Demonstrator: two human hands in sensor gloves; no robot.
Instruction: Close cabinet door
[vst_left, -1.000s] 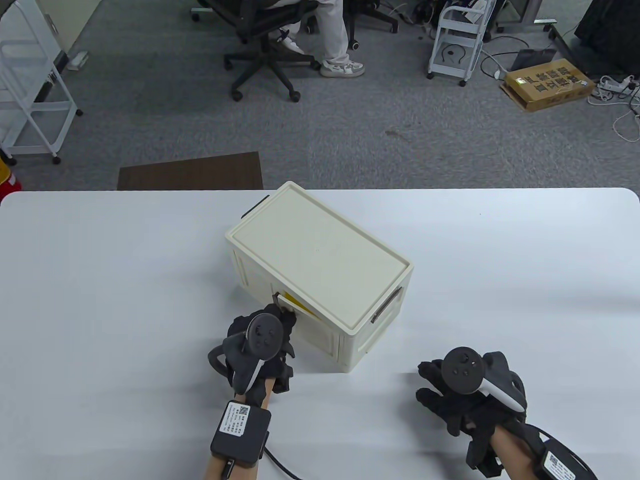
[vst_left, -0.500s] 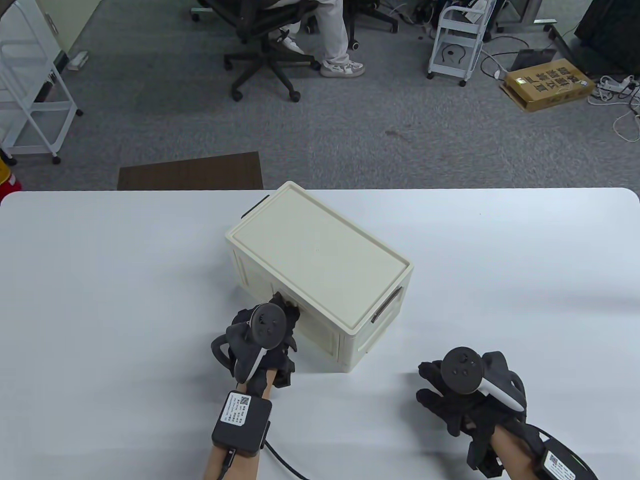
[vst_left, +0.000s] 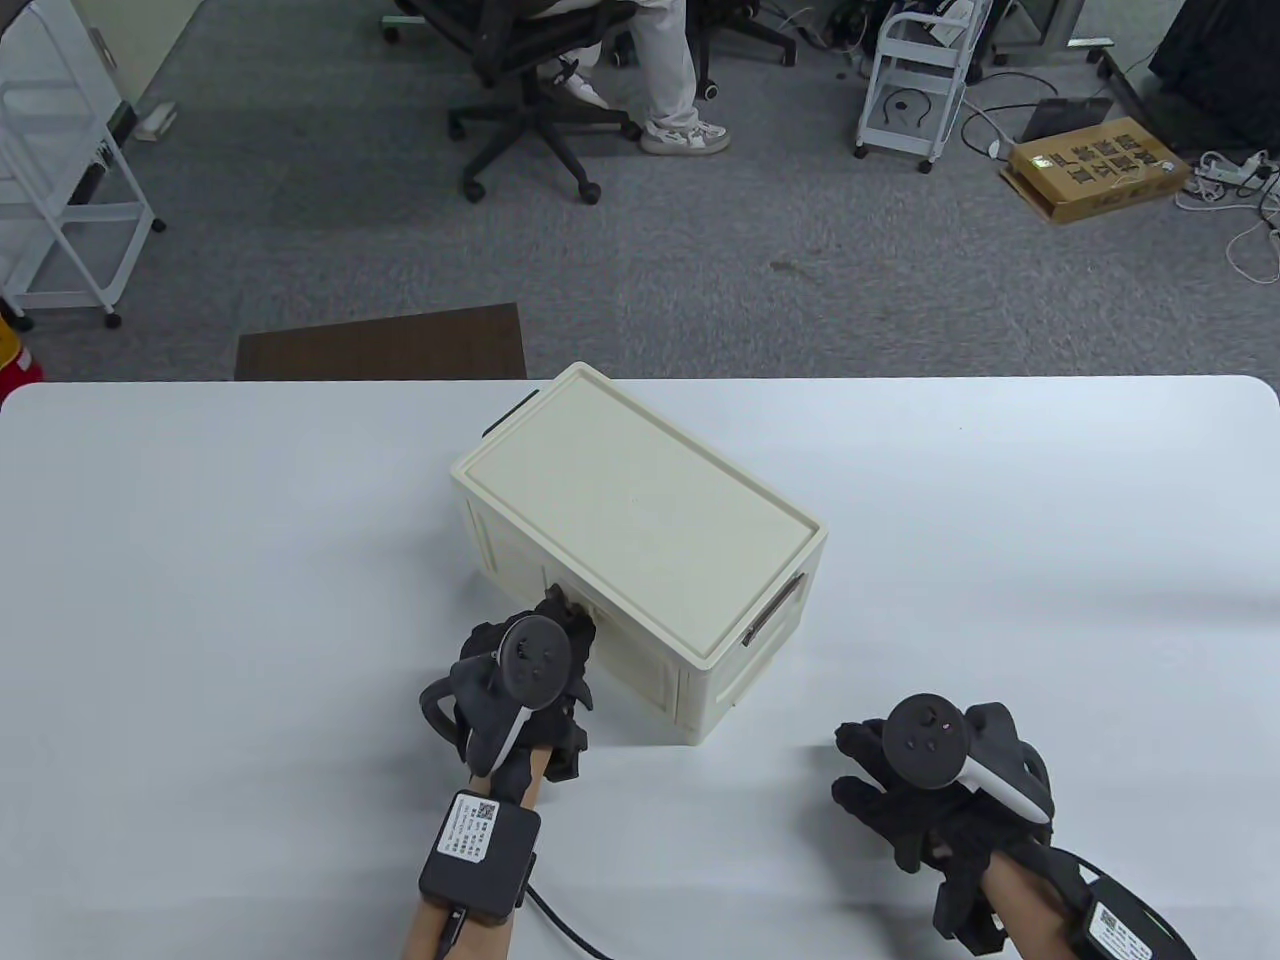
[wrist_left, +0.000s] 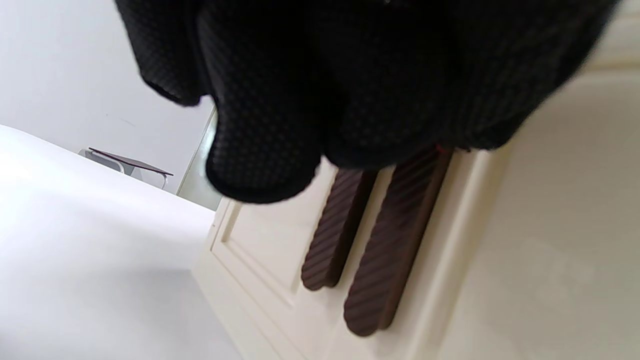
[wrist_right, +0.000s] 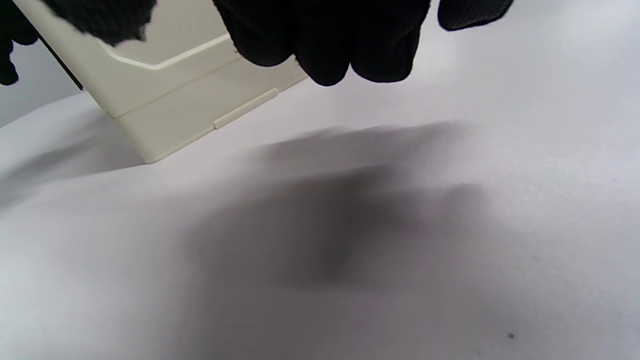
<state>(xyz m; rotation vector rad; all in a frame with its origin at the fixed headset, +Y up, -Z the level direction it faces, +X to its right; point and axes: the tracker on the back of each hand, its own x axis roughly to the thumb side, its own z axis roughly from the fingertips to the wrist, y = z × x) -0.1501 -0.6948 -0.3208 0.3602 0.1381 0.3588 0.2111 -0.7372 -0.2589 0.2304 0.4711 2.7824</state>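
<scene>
The cabinet (vst_left: 640, 540) sits near the middle of the white table (vst_left: 200, 600), turned at an angle so its front face points toward your left hand. Its door (wrist_left: 260, 240) lies flush with the cream front, with no gap showing in the table view. In the left wrist view, 2 dark brown ribbed handles (wrist_left: 385, 250) stand side by side, just apart, on the front panels.

Your left hand (vst_left: 525, 690) is against the cabinet front at those handles. Its gloved fingers (wrist_left: 260, 125) cover the upper ends of both handles. Whether they grip a handle or only press on it, you cannot tell from these views, because the glove hides the contact.

Your right hand (vst_left: 925, 790) rests over the table to the right of the cabinet, well apart from it. Its fingers (wrist_right: 325, 45) are loosely spread and hold nothing; their shadow falls on the bare tabletop in the right wrist view.

A dark side handle (vst_left: 775, 608) shows on the cabinet's right end. Beyond the table, on the grey carpet, stand an office chair (vst_left: 530, 90), 2 white carts (vst_left: 915, 80) and a cardboard box (vst_left: 1095, 165).
</scene>
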